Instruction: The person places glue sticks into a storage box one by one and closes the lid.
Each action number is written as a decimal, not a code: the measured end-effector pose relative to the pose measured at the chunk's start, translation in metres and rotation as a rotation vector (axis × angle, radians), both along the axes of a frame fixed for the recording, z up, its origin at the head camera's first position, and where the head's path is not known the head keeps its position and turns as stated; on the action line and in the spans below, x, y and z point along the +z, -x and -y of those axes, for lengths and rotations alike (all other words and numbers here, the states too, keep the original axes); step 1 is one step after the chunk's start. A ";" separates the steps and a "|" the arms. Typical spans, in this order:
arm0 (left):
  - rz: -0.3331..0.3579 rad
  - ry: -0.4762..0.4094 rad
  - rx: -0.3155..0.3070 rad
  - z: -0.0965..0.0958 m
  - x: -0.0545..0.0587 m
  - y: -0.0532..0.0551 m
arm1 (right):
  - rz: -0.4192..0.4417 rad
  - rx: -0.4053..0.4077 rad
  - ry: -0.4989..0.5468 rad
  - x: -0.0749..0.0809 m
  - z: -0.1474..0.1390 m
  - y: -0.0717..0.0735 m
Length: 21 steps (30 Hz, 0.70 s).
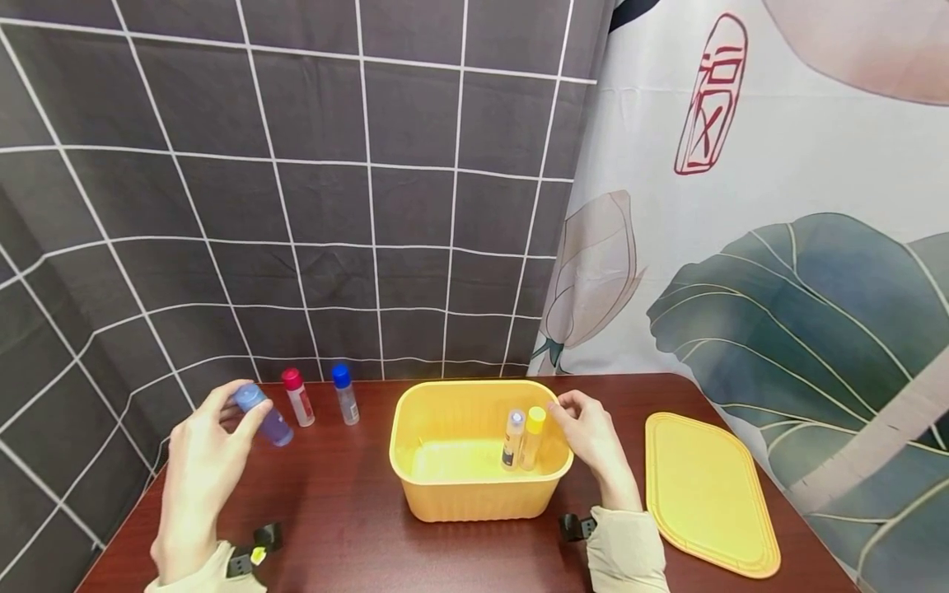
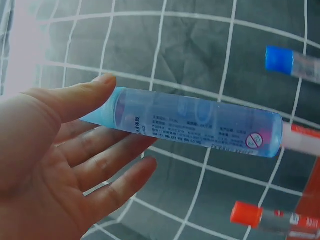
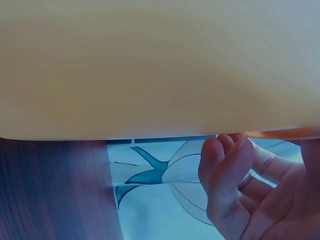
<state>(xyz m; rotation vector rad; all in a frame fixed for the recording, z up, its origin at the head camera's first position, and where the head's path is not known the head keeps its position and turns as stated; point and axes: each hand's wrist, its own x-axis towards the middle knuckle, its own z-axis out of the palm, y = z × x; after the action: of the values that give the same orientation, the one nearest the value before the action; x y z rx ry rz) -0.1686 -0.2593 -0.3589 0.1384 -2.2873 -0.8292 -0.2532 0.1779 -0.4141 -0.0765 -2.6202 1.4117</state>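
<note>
Remotely, I have the left hand (image 1: 203,469) pinching a purple bottle (image 1: 273,424) by its cap, tilted above the surface (image 1: 334,511), probably leaving its body clear; then comes the box (image 1: 482,501) (a yellow-capped bottle (image 1: 531,441) inside), its rim in the right hand's (image 1: 589,432) closed grip, likely for steadiness, forearm angled inward.

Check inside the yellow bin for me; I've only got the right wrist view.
Observer: The head view shows a yellow-capped tube and a pale-capped tube side by side in the yellow bin.
Operator: Copy. Anything picked up?
Observer: Yes, the left hand holds a blue tube.
Operator: And is the bin covered?
Observer: No, it's open; a flat yellow lid lies on the table to its right.
</note>
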 end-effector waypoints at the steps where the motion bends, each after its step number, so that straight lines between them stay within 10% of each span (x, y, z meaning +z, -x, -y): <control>1: -0.013 0.000 -0.013 -0.003 0.002 0.000 | 0.002 -0.001 0.000 0.000 0.000 0.000; 21: -0.097 0.015 -0.213 -0.057 0.014 0.003 | 0.009 0.000 -0.012 0.000 0.000 0.001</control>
<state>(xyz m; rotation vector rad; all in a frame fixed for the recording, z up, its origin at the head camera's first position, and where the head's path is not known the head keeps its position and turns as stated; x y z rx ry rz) -0.1719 -0.2025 -0.3446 -0.1520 -2.2422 -0.9049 -0.2543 0.1780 -0.4141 -0.0818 -2.6353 1.3988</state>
